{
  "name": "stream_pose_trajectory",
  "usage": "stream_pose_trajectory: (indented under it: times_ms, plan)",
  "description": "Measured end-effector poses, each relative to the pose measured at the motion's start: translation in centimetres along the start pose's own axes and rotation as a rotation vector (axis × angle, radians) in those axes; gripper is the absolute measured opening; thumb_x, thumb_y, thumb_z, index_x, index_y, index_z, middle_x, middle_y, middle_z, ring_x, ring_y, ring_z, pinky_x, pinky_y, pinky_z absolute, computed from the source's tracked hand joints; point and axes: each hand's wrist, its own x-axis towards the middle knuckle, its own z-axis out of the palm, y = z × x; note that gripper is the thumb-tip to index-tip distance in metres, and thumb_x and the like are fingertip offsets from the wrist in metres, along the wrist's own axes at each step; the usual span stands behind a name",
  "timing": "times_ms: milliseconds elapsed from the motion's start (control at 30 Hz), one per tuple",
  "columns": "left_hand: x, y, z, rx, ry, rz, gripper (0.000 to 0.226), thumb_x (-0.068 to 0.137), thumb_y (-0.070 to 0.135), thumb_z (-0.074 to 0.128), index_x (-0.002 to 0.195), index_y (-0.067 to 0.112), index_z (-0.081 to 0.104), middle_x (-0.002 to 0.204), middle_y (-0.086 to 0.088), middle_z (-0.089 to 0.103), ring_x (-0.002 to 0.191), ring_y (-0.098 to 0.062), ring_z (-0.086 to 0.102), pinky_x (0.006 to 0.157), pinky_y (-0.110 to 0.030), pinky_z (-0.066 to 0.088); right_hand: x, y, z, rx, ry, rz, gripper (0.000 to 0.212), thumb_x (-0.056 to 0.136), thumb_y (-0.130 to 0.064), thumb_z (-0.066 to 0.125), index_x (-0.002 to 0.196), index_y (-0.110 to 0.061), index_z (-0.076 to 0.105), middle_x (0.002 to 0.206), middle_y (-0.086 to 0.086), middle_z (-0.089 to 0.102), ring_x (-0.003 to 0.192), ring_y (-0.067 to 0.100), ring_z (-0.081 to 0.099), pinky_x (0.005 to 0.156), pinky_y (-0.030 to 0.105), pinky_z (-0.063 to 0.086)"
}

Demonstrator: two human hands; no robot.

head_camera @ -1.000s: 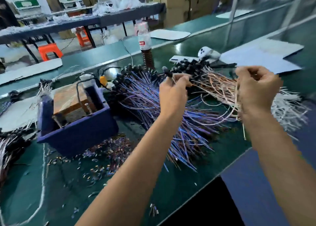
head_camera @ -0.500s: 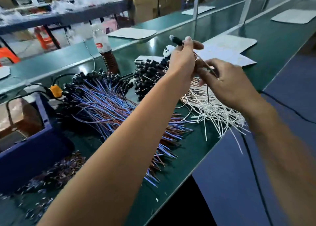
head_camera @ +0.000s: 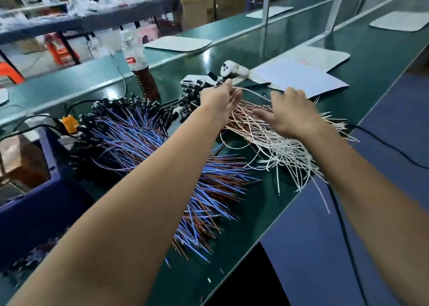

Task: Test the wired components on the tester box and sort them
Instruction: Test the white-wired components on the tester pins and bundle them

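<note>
A person's left hand (head_camera: 219,99) pinches one wired component (head_camera: 213,76) above centre frame, its black tip raised over the green surface (head_camera: 232,254) and its pale wire (head_camera: 255,94) trailing right. The right hand (head_camera: 287,115) hovers with fingers spread and relaxed, holding nothing, over a heap of white-and-copper wired parts (head_camera: 274,143). A bigger heap with blue and brown leads (head_camera: 144,138) fills the middle, both forearms crossing it. At lower left sits a blue box (head_camera: 44,203); beside it, an orange plug (head_camera: 69,124). Behind the hands stand a drink bottle (head_camera: 141,73), a phone (head_camera: 192,81), a white controller (head_camera: 232,68) and paper sheets (head_camera: 299,77). A black cable (head_camera: 343,224) hangs off the surface's right edge.
</note>
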Motion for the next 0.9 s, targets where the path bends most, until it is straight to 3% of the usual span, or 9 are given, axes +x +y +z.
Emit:
stream_pose_trajectory:
  times_ms: [67, 133, 200, 333, 500, 600, 700, 800, 900]
  plan:
    - [0.3, -0.6, -0.5, -0.038, 0.023, 0.010, 0.023, 0.101, -0.003, 0.058, 0.121, -0.015, 0.054, 0.096, -0.020, 0.059, 0.088, -0.025, 0.063, 0.089, -0.033, 0.060, 0.6, -0.5, 1.5, -0.079, -0.175, -0.005, 0.106, 0.088, -0.088, 0.026, 0.162, -0.013, 0.021, 0.162, 0.023, 0.025, 0.150, 0.039, 0.024, 0.118, 0.060, 0.024]
    - [0.3, -1.2, -0.8, -0.045, 0.038, 0.023, 0.024, 0.099, -0.008, 0.056, 0.121, -0.016, 0.055, 0.102, -0.020, 0.059, 0.099, -0.028, 0.063, 0.101, -0.033, 0.056, 0.7, -0.6, 3.0, -0.091, -0.252, -0.049, 0.115, 0.082, -0.093, 0.015, 0.166, -0.016, 0.003, 0.172, 0.015, 0.009, 0.158, 0.033, 0.009, 0.125, 0.063, 0.006]
    - [0.1, -1.7, -0.9, -0.022, 0.073, 0.036, 0.006, 0.096, -0.009, 0.057, 0.099, -0.010, 0.062, 0.092, -0.015, 0.065, 0.095, -0.025, 0.065, 0.098, -0.029, 0.056, 0.8, -0.7, 3.9, -0.072, -0.276, -0.069, 0.119, 0.078, -0.095, 0.009, 0.166, -0.017, -0.004, 0.174, 0.009, 0.004, 0.160, 0.027, 0.006, 0.124, 0.065, -0.004]
    - [-0.3, -2.3, -1.5, 0.008, 0.111, 0.027, 0.024, 0.092, -0.006, 0.057, 0.070, 0.002, 0.059, 0.053, -0.001, 0.064, 0.080, -0.020, 0.062, 0.089, -0.031, 0.052, 1.0, -0.9, 3.7, -0.049, -0.276, -0.043, 0.131, 0.064, -0.099, -0.001, 0.166, -0.017, -0.003, 0.175, 0.006, 0.006, 0.161, 0.024, 0.006, 0.124, 0.065, -0.006]
    - [-1.9, -2.4, -2.9, -0.057, 0.021, 0.046, 0.019, 0.096, -0.007, 0.053, 0.081, 0.003, 0.058, 0.077, -0.010, 0.064, 0.068, -0.017, 0.065, 0.078, -0.028, 0.059, 0.3, -2.9, 1.9, 0.029, -0.162, -0.033, 0.128, 0.068, -0.095, 0.005, 0.166, -0.012, 0.008, 0.173, 0.008, 0.015, 0.160, 0.023, 0.013, 0.125, 0.063, 0.002]
    - [-4.3, -0.9, -4.8, -0.032, 0.046, 0.031, 0.020, 0.095, -0.004, 0.054, 0.077, 0.003, 0.062, 0.059, -0.004, 0.065, 0.045, -0.009, 0.061, 0.044, -0.017, 0.051, -1.1, -5.5, 0.6, 0.072, -0.022, -0.098, 0.109, 0.082, -0.088, 0.037, 0.160, -0.012, 0.026, 0.164, 0.012, 0.035, 0.152, 0.029, 0.033, 0.121, 0.061, 0.021]
    - [-7.6, 1.1, -9.1, 0.030, 0.026, 0.082, 0.019, 0.097, 0.002, 0.056, 0.079, 0.009, 0.061, 0.058, 0.001, 0.065, 0.041, -0.006, 0.054, 0.037, -0.015, 0.039, -3.7, -10.2, -0.3, 0.212, 0.145, -0.331, 0.069, 0.089, -0.051, 0.072, 0.145, -0.015, 0.052, 0.141, 0.015, 0.056, 0.130, 0.037, 0.052, 0.107, 0.051, 0.047]
    - [-11.4, 2.3, -14.4, 0.223, -0.052, 0.205, 0.020, 0.095, 0.001, 0.056, 0.078, 0.011, 0.060, 0.060, 0.000, 0.059, 0.043, -0.006, 0.046, 0.037, -0.016, 0.030, -7.3, -16.2, -1.2, 0.329, 0.259, -0.577, 0.026, 0.080, -0.026, 0.075, 0.104, -0.019, 0.070, 0.102, 0.010, 0.070, 0.097, 0.037, 0.065, 0.077, 0.042, 0.055]
    - [-15.4, 3.4, -21.2, 0.359, -0.028, 0.305, 0.027, 0.096, 0.005, 0.058, 0.072, 0.017, 0.058, 0.061, 0.002, 0.058, 0.045, -0.006, 0.042, 0.038, -0.017, 0.029, -11.3, -22.2, -1.6, 0.416, 0.192, -0.707, 0.015, 0.073, -0.021, 0.071, 0.086, -0.016, 0.066, 0.081, 0.009, 0.072, 0.082, 0.040, 0.066, 0.065, 0.043, 0.053]
